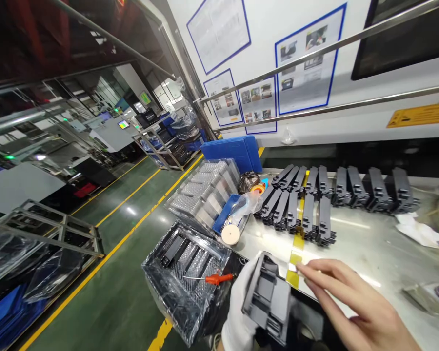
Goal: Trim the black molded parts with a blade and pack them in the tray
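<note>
My left hand (237, 304), in a white glove, is wrapped around a dark grey moulded plastic part (269, 297), its hollow, ribbed side turned up. Just right of that part, my bare right hand (351, 297) has its thumb and forefinger pinched together. At those fingertips shows a small whitish piece (292, 267), too small to name. Beyond both hands, several similar dark grey plastic parts (325, 219) stand in two rows on the metal table (351, 253).
Left of my hands is a plastic-lined box (190, 302) with bubble wrap, and a red-handled screwdriver (217, 279) lies over it. Behind stand a bubble-wrapped stack (205, 187), blue sheets (234, 153) and a round cream disc (230, 234). Metal rails (314, 109) cross the machine front.
</note>
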### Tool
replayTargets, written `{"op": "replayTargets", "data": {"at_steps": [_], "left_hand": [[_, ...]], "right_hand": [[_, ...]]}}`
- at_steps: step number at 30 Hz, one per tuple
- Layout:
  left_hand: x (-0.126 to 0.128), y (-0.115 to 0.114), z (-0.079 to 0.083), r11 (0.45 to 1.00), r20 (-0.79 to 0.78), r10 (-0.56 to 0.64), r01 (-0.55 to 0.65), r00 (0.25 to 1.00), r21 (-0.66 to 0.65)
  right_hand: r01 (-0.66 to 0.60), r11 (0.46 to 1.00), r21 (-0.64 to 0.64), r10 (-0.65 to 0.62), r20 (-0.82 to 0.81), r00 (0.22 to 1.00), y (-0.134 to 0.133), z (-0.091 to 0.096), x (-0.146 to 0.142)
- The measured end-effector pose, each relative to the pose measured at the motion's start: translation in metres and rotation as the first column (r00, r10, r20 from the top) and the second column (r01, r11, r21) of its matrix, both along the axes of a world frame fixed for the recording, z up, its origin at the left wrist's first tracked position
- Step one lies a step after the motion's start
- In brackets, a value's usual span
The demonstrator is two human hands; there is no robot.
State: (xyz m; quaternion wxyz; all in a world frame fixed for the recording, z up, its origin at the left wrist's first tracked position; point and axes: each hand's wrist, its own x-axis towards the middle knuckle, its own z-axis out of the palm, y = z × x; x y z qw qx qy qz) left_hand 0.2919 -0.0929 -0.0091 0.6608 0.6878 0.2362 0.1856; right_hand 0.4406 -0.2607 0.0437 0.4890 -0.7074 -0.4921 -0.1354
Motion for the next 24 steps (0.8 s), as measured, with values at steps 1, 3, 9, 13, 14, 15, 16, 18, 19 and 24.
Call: {"op": "replayTargets", "data": {"at_steps": [1, 3, 9, 13, 14, 15, 16, 18, 19, 24], "left_hand": [[0.000, 0.001, 0.000, 0.999, -0.020, -0.005, 0.006, 1.000, 0.054], [-0.003, 0.001, 0.000, 0.990, -0.039, -0.002, 0.008, 0.999, 0.140], [-0.022, -0.001, -0.001, 0.946, -0.062, 0.074, -0.051, 0.995, 0.320], [-0.021, 0.001, 0.010, 0.960, -0.052, 0.014, 0.002, 0.999, 0.280], [-0.020, 0.002, 0.015, 0.967, -0.038, -0.028, 0.037, 0.999, 0.251], [-0.018, 0.002, 0.020, 0.972, -0.020, -0.070, 0.073, 0.997, 0.223], [-0.017, 0.002, 0.025, 0.974, -0.003, -0.106, 0.105, 0.994, 0.200], [-0.014, 0.000, 0.034, 0.975, 0.016, -0.144, 0.139, 0.989, 0.171], [-0.013, -0.001, 0.037, 0.976, 0.017, -0.159, 0.155, 0.987, 0.154], [-0.007, -0.001, 0.046, 0.978, 0.000, -0.197, 0.197, 0.980, 0.067]], "right_hand": [[-0.008, 1.000, 0.000, 0.008, 0.016, 1.000, -0.001, 0.001, 0.000], [0.007, 1.000, -0.002, -0.007, 0.037, 0.999, -0.002, 0.000, -0.002], [-0.018, 0.994, -0.112, 0.018, 0.000, 1.000, -0.015, -0.004, 0.005], [-0.061, 0.995, -0.078, 0.027, -0.386, 0.922, -0.014, 0.003, 0.014], [-0.127, 0.989, -0.075, 0.068, -0.532, 0.844, -0.012, 0.005, 0.015], [-0.197, 0.978, -0.072, 0.104, -0.647, 0.755, -0.009, 0.007, 0.015], [-0.263, 0.962, -0.073, 0.130, -0.724, 0.677, -0.006, 0.008, 0.014], [-0.366, 0.927, -0.075, 0.168, -0.792, 0.587, -0.001, 0.007, 0.011], [-0.397, 0.914, -0.079, 0.178, -0.803, 0.569, 0.000, 0.005, 0.009], [-0.494, 0.866, -0.081, 0.212, -0.835, 0.507, -0.003, 0.002, 0.009]]}}
